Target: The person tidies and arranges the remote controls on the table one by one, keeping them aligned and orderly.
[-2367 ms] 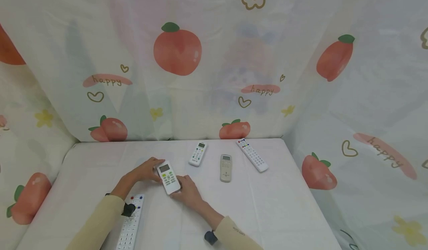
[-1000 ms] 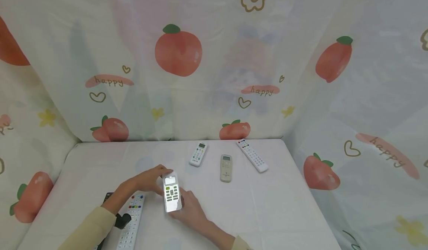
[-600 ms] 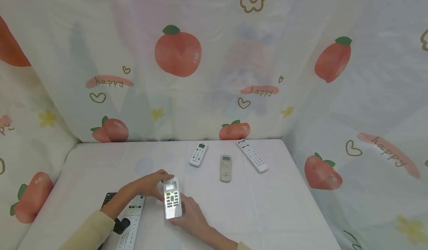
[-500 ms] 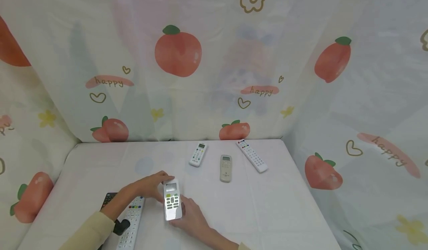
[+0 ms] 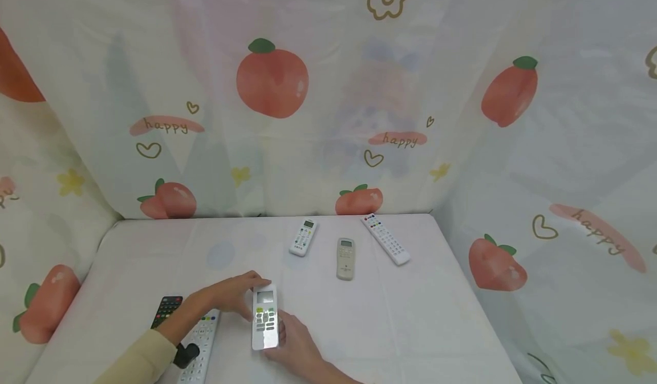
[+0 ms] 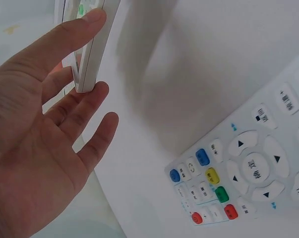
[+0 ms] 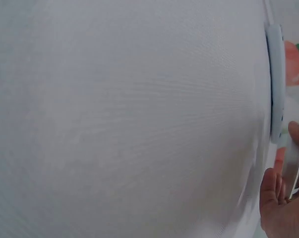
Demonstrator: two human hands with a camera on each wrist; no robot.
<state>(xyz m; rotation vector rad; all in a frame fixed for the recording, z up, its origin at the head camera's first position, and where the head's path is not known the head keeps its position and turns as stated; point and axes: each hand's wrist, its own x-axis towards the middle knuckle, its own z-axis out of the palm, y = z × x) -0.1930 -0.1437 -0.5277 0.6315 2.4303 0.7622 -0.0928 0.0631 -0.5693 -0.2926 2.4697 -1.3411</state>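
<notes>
In the head view, a white air-conditioner remote control with a small screen is held up over the table between both hands, buttons facing the head camera. My left hand pinches its upper left part. The left wrist view shows that thumb on the edge of the remote control and the fingers of the left hand behind it. My right hand grips its lower right side. At the right wrist view's edge, the right hand has thumb and fingers on either side of the remote control.
A long white remote and a black remote lie partly under the left forearm. Farther back on the white table lie a small white remote, a beige remote and a slim white remote. Printed curtains surround the table.
Both hands have brought the held remote control nearer to the person, and it has turned from slanted to nearly upright in the head view. The remotes on the table stay put.
</notes>
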